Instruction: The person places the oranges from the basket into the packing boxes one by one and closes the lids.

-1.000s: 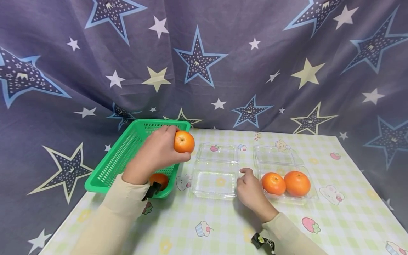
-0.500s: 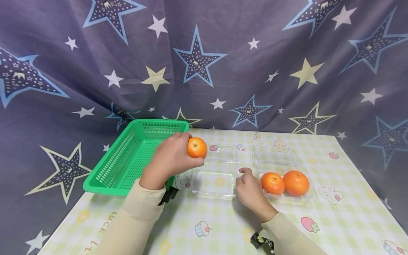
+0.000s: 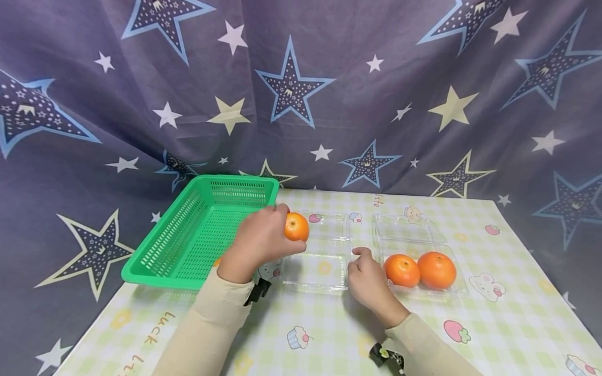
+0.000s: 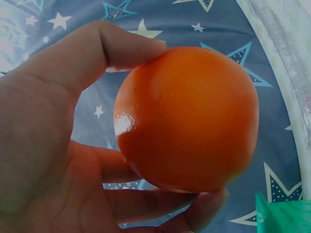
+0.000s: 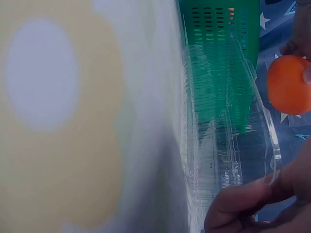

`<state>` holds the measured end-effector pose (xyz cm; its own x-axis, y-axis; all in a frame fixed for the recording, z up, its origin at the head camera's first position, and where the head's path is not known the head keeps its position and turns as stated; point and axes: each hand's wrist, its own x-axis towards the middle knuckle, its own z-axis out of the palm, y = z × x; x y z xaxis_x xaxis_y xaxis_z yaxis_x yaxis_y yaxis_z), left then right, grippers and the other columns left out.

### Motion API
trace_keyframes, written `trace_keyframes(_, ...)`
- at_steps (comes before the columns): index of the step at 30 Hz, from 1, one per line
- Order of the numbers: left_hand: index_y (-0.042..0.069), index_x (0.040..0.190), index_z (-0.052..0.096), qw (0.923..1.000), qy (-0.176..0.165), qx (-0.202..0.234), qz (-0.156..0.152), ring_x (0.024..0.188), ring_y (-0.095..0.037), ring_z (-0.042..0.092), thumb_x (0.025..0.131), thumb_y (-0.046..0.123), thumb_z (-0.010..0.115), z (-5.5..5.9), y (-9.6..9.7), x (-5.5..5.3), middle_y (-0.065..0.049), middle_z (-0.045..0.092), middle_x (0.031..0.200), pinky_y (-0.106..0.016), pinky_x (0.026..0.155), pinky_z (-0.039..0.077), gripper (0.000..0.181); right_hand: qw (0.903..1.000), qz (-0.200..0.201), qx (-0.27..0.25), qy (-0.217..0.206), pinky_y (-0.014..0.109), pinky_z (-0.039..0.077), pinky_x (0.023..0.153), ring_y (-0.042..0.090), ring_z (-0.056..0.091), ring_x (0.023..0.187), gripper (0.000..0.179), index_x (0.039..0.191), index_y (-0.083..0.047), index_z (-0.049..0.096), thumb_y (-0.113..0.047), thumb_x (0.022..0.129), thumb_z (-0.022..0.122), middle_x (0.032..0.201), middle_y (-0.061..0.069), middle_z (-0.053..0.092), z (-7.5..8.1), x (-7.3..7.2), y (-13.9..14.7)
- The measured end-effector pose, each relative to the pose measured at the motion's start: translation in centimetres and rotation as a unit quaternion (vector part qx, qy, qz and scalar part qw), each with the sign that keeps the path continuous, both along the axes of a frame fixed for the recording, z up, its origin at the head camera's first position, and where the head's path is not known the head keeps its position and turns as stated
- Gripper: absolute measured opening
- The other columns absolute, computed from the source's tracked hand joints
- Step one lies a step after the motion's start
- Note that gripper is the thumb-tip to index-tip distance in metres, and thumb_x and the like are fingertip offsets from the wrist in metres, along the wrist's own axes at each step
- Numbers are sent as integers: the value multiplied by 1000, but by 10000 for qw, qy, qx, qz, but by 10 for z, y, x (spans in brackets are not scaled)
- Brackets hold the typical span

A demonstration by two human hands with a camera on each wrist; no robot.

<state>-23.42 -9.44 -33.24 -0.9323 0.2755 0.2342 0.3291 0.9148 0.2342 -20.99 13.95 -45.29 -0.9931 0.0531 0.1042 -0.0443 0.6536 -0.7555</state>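
Observation:
My left hand (image 3: pixel 263 237) grips an orange (image 3: pixel 297 227) between thumb and fingers, above the left side of an open clear plastic clamshell box (image 3: pixel 315 271). In the left wrist view the thumb presses one side of the orange (image 4: pixel 189 121) and the fingers curl round the other. At the right side of that box, my right hand (image 3: pixel 369 282) pinches its rim; the right wrist view has the thumb and finger at the edge of the clear box (image 5: pixel 218 141). The box has its lid folded back and bare walls.
A second open clamshell box (image 3: pixel 414 232) on the right holds two oranges (image 3: pixel 437 270). On the left stands a green slotted basket (image 3: pixel 188 282), a sliver of orange showing in it beside my left wrist. A starry curtain (image 3: pixel 301 141) hangs behind the checked tablecloth (image 3: pixel 282 355).
My left hand has carried the orange to the right and lower, from over the basket toward the left clamshell box. My right hand has stayed at the box's rim.

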Motion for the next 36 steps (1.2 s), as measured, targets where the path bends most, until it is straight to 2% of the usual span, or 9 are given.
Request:
trace_keyframes(6, 14, 92, 57, 9994, -221, -251, 1, 59, -23, 53, 71, 45, 72, -8, 5, 0, -3, 56, 77, -34, 52, 40, 40, 10000, -13, 0, 7, 33, 45, 67, 18, 53, 65, 40, 134, 7, 52, -11, 99, 48, 75, 3, 57, 0, 0, 0)
trace_keyframes(16, 12, 92, 60, 9970, -527, -559, 102, 63, -25, 54, 72, 49, 72, -15, 9, 0, -5, 54, 86, -35, 54, 41, 44, 10000, 18, -50, 18, 33, 44, 65, 18, 51, 64, 39, 134, 8, 52, -10, 99, 46, 74, 3, 55, 4, 1, 1)
trace_keyframes(27, 17, 83, 57, 9915, -433, -1223, 5, 64, -20, 52, 71, 54, 72, -24, 11, -3, -1, 55, 78, -39, 57, 39, 42, 10000, 39, 73, -9, 35, 46, 69, 18, 53, 66, 39, 133, 8, 53, -10, 99, 47, 74, 2, 58, 2, 3, 1)
trace_keyframes(36, 18, 87, 58, 9915, -489, -1193, -180, 67, -18, 51, 69, 52, 74, -30, 15, -3, 0, 56, 77, -43, 65, 40, 42, 10000, 71, -28, 4, 33, 44, 67, 17, 52, 63, 40, 134, 8, 52, -9, 99, 47, 72, 2, 56, 2, 2, 1)
